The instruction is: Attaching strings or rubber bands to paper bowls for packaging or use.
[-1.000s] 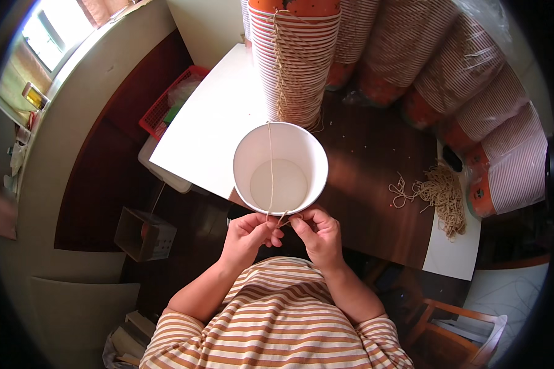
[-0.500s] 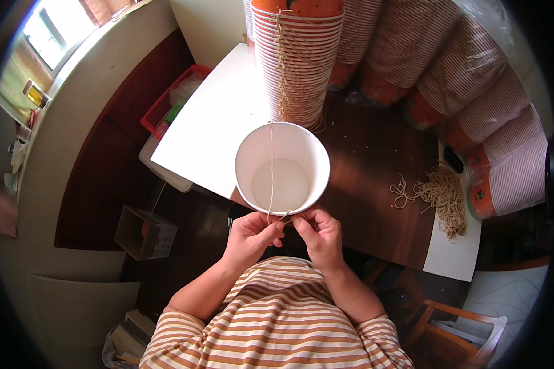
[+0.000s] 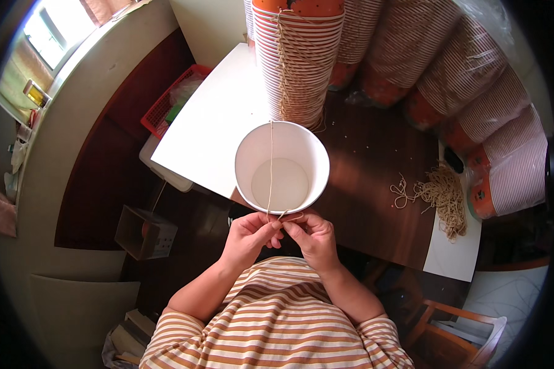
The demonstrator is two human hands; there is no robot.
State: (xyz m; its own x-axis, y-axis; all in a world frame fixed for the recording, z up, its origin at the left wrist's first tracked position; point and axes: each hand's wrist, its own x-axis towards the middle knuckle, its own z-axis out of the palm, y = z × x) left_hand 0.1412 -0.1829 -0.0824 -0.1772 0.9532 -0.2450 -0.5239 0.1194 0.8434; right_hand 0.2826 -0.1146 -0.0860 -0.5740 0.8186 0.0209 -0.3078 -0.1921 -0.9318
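Note:
A white-lined paper bucket stands in front of me, its mouth tilted toward me. A thin beige string runs across its mouth from the far rim to the near rim. At the near rim, my left hand pinches the string between thumb and forefinger. Close beside it my right hand pinches the string too, with a small loop sticking up between the fingers. The thumb tips nearly meet, and the exact crossing of the string there is too small to make out.
Behind the bucket rises a tall stack of nested orange-and-white buckets with strings hanging down its side. More wrapped bucket stacks lean at the back right. A heap of loose string lies on the brown table. A red basket sits left.
My right hand has shifted slightly left, closer to my left hand, and a small string loop now shows above the fingers. The bucket has barely moved.

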